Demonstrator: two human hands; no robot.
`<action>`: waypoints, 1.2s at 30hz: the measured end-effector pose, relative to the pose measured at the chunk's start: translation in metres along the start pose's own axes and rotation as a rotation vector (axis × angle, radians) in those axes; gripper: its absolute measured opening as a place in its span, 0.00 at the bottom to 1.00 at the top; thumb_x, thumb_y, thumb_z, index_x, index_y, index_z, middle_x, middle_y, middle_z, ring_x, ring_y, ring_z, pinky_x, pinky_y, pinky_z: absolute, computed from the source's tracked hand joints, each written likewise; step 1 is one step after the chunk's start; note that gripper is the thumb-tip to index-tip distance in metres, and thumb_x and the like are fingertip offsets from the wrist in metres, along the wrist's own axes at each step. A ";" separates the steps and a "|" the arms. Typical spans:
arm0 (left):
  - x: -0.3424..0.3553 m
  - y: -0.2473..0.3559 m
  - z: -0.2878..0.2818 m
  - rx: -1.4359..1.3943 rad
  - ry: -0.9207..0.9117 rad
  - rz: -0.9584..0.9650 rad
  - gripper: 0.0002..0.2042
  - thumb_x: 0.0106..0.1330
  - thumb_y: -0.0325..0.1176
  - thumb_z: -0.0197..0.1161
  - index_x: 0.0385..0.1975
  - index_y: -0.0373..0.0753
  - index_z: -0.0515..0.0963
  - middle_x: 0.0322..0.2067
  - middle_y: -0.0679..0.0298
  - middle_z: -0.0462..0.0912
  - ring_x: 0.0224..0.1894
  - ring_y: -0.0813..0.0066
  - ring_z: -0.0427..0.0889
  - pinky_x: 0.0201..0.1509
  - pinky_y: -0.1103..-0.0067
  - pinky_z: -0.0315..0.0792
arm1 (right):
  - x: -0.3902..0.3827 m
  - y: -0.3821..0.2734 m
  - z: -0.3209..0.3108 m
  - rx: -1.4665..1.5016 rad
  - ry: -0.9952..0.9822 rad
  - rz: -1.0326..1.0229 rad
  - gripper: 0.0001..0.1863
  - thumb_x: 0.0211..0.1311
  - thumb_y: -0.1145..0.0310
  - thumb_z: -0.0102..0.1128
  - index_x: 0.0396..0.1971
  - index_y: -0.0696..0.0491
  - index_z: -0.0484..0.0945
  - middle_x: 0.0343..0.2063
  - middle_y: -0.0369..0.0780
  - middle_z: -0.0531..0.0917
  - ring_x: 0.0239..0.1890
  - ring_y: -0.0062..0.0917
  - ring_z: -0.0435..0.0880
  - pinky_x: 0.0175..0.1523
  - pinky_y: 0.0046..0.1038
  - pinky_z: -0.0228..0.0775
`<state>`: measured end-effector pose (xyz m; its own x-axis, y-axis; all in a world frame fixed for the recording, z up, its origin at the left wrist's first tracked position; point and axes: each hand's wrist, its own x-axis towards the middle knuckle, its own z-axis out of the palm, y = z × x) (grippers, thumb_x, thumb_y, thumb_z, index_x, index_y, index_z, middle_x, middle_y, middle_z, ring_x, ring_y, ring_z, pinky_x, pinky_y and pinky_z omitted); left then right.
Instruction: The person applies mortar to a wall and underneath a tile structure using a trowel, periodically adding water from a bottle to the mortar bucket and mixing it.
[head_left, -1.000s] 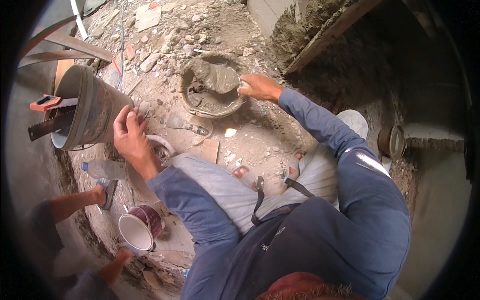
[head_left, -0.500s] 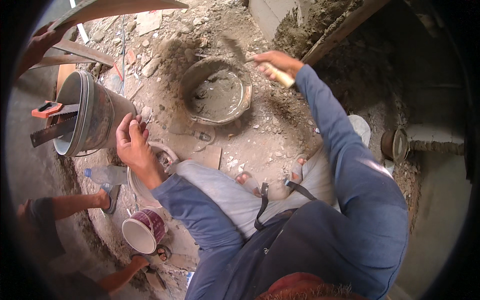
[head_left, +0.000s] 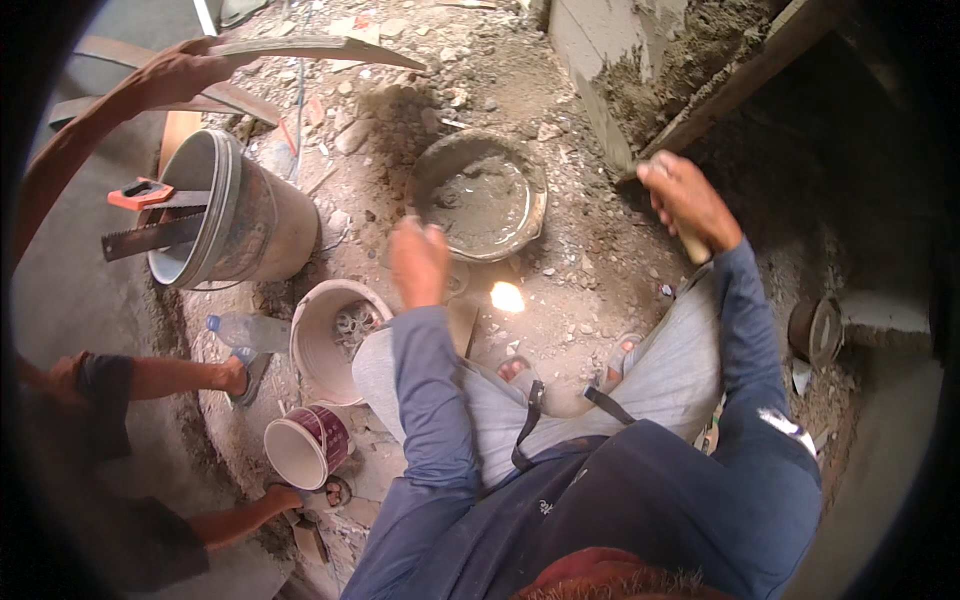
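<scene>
My right hand (head_left: pixel 683 198) grips a pale-handled trowel (head_left: pixel 696 246) at the low mortar-smeared wall (head_left: pixel 640 70) and the wooden board (head_left: pixel 740 85) along it; the blade is hard to make out. My left hand (head_left: pixel 420 265) is raised just below the round basin of wet grey mortar (head_left: pixel 475 200), its fingers smeared by motion. Left of it stands a large bucket (head_left: pixel 260 230) holding a saw with an orange handle (head_left: pixel 137 195) and a second saw blade (head_left: pixel 150 235). A smaller pale bucket (head_left: pixel 315 365) sits beside my left forearm.
A co-worker's hand (head_left: pixel 190 70) holds a plank (head_left: pixel 320 50) at upper left; their legs (head_left: pixel 180 378) are at lower left. A plastic bottle (head_left: pixel 245 330) and maroon-and-white bucket (head_left: pixel 300 450) lie nearby. Rubble (head_left: pixel 355 130) covers the ground. A round container (head_left: pixel 815 330) is at right.
My right hand has moved from the basin rightward to the wall with the trowel. My left hand has shifted right toward the basin. The co-worker's arm and plank have come into view at upper left.
</scene>
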<state>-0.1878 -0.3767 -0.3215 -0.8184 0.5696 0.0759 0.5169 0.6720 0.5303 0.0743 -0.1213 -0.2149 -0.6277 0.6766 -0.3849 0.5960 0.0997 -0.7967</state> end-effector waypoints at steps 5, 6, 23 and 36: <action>-0.048 0.023 0.055 0.164 -0.135 0.549 0.13 0.61 0.38 0.62 0.40 0.38 0.76 0.38 0.55 0.79 0.46 0.56 0.78 0.50 0.63 0.70 | -0.007 0.049 0.026 -0.219 -0.172 -0.017 0.19 0.68 0.54 0.56 0.28 0.55 0.68 0.17 0.34 0.71 0.16 0.19 0.70 0.22 0.26 0.64; -0.052 0.025 0.063 0.238 -0.156 0.623 0.12 0.59 0.37 0.62 0.39 0.39 0.76 0.37 0.56 0.78 0.45 0.57 0.78 0.49 0.64 0.70 | -0.008 0.049 0.029 -0.195 -0.175 -0.005 0.19 0.68 0.54 0.56 0.28 0.56 0.68 0.17 0.34 0.71 0.17 0.19 0.70 0.22 0.27 0.64; 0.036 0.063 0.014 -0.688 -0.505 -0.104 0.19 0.68 0.49 0.61 0.25 0.38 0.77 0.18 0.72 0.67 0.24 0.82 0.62 0.28 0.79 0.56 | -0.034 0.122 -0.024 -0.638 -0.092 0.093 0.25 0.65 0.53 0.56 0.43 0.65 0.76 0.39 0.59 0.81 0.44 0.51 0.82 0.49 0.45 0.72; 0.011 0.048 -0.031 -1.082 -0.233 -0.424 0.15 0.69 0.44 0.59 0.20 0.48 0.69 0.11 0.78 0.61 0.10 0.87 0.56 0.13 0.83 0.47 | -0.061 0.134 -0.037 -0.465 -0.125 0.083 0.23 0.60 0.59 0.61 0.43 0.65 0.73 0.38 0.56 0.80 0.43 0.45 0.82 0.47 0.40 0.73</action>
<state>-0.1798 -0.3525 -0.2692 -0.7497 0.5455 -0.3748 -0.3579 0.1423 0.9229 0.2107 -0.1226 -0.2810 -0.6074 0.6057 -0.5139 0.7889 0.3841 -0.4797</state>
